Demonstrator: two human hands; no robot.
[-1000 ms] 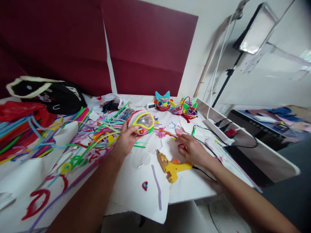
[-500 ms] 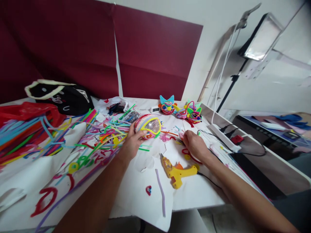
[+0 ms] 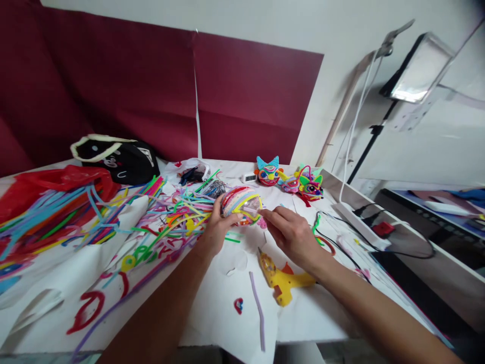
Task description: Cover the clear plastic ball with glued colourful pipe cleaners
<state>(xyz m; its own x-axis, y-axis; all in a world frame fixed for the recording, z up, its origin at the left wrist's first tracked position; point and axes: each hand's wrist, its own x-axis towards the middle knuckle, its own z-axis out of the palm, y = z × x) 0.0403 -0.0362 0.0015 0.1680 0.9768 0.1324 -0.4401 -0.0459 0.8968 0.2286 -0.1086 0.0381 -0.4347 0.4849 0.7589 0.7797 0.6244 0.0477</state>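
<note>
My left hand (image 3: 216, 230) grips a ball covered in rows of coloured pipe cleaners (image 3: 237, 198), thumb on the near side. A yellow-edged clear patch on the ball faces right. At that patch, my right hand (image 3: 293, 235) pinches a thin pale-purple strip (image 3: 250, 209); most of it is hidden by the fingers, so its kind is unclear. Below my right hand a yellow glue gun (image 3: 282, 283) lies on its side, nozzle toward the ball. Nearer the table's front edge are a purple pipe cleaner (image 3: 257, 311) and a small red and blue piece (image 3: 238, 305).
Loose pipe cleaners (image 3: 182, 207) cover the left side, beside a red plastic bag (image 3: 76, 177) and a black bag (image 3: 125, 164). Finished-looking animal heads (image 3: 268, 172) stand at the back near a small digital display (image 3: 249, 178). A power strip (image 3: 361, 227) with cables lies right.
My right hand has moved left from the table to the ball, bringing the thin strip to the clear patch. My left hand still holds the ball. The view has shifted slightly.
</note>
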